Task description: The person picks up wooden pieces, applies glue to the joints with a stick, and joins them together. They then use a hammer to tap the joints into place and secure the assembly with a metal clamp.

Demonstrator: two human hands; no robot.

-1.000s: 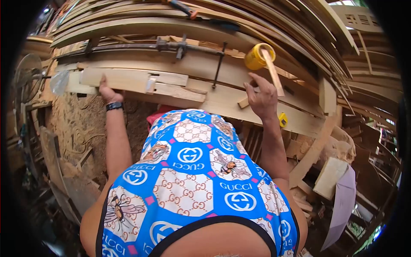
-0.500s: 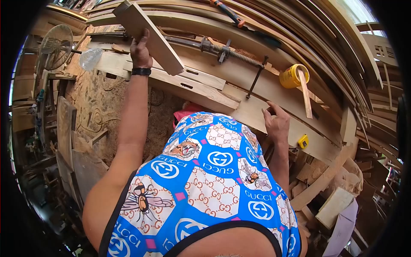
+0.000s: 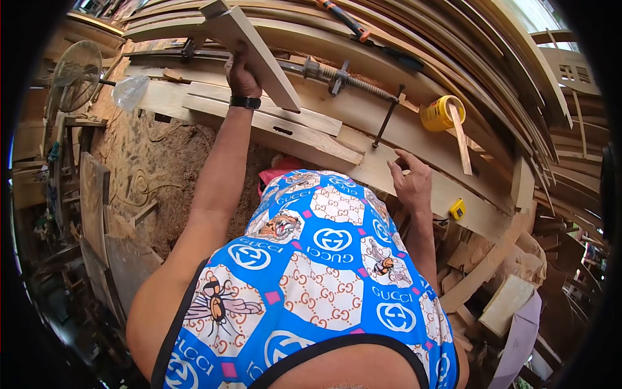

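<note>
"Where both hands were out over the workbench [image 3: 483, 211], what did you list for each?"

"Item one: left hand [image 3: 243, 74], clasped around a planed wooden board [image 3: 262, 58] with a stepped end. The board was tilted above the bench's far-left part, its plain end toward the slotted rail [image 3: 295, 137] along the near edge. Item two: right hand [image 3: 411, 181], fingers loosely curled, nothing visible in its grasp, over the near edge right of centre."

"And round about?"

"One bar clamp [image 3: 340, 81], lying lengthwise behind the rail. One yellow tub [image 3: 435, 115], toward the far edge on the right, with a wooden stick [image 3: 460, 142] leaning out of its mouth; upright or tilted, I could not tell. One yellow tape measure [image 3: 458, 209], at the near edge, right of the right hand."

"Faults to be feared?"

"Three, in my judgement. A low swing of the board could have struck the clamp or chipped its own corner; whether they already touched, I could not tell. A one-handed hold well off the plain end could have let the board twist. Lastly, a sideways sweep of the right forearm could have pushed the tape measure off the near edge."
</note>
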